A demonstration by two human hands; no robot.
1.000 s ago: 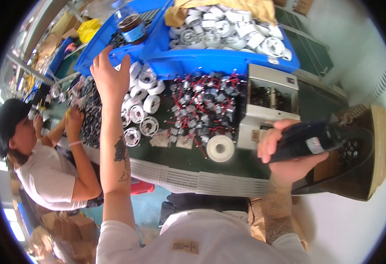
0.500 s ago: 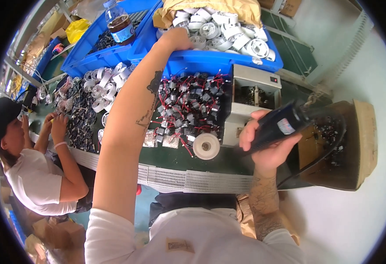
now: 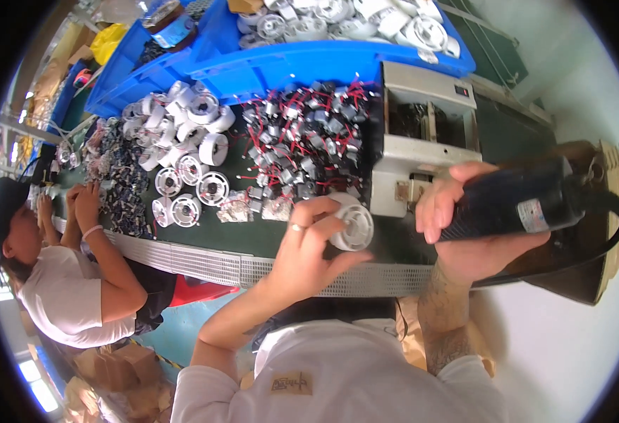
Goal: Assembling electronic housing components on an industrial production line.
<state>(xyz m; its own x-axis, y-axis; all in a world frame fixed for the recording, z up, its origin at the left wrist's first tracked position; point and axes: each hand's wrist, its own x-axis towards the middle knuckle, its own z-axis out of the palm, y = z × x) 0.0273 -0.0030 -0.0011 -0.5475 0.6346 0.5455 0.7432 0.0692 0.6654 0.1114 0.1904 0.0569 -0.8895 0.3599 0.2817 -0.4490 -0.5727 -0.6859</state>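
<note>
My left hand grips a round white plastic housing over the near part of the bench, thumb and fingers around its rim. In my right hand is a black corded electric screwdriver, held lying sideways with the fingers wrapped around its body. Its tip is too blurred to make out. Beyond my left hand lies a heap of small grey motors with red wires. Several white housings rest to the left of them, and small clear bags of parts sit at the heap's near edge.
Behind the motors stands a blue bin full of white parts. A beige metal box with an open top is near my right hand. At the left, a person works with both hands by a pile of dark parts.
My left hand has come back from the blue bin to the near side of the bench and now holds a white housing. My right hand and the screwdriver have shifted right.
</note>
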